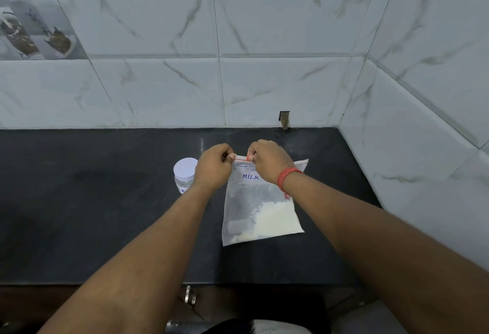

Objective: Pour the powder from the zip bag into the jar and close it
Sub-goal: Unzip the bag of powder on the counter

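Opening step: left hand (214,165) and right hand (268,161) both pinching zip strip of zip bag (260,209), between them. Jar (184,175) just left of left hand, lid on. Next, probably: pull seal apart, uncap jar.

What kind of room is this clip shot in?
Probably a home kitchen: a dark stone counter against marble-look wall tiles, with a lidded jar and a zip bag marked MILK on it.

Both arms reach forward — left grip (214,165) and right grip (268,161) pinching
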